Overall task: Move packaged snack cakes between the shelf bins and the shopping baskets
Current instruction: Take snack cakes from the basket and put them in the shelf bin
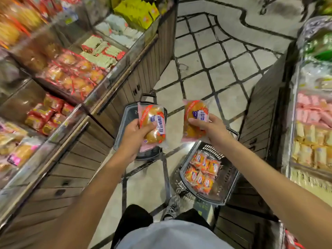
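My left hand [133,136] grips a clear-wrapped orange snack cake pack [154,117] above a grey shopping basket [125,121] on the floor. My right hand [209,127] grips a second, matching cake pack [193,112] a little above and beyond the other grey basket [228,186], which holds several of the same packs [202,174]. A shelf bin of similar orange cakes [75,76] lies on the left shelf, up and left of my left hand. The left basket's inside is mostly hidden by my hand and its pack.
Wood-panelled shelf units line both sides of the aisle, with glass-fronted bins [100,94] of red [48,116], white and yellow packets on the left and pink and yellow ones [312,130] on the right. Tiled floor [206,74] stretches ahead. My shoe [172,206] is near the right basket.
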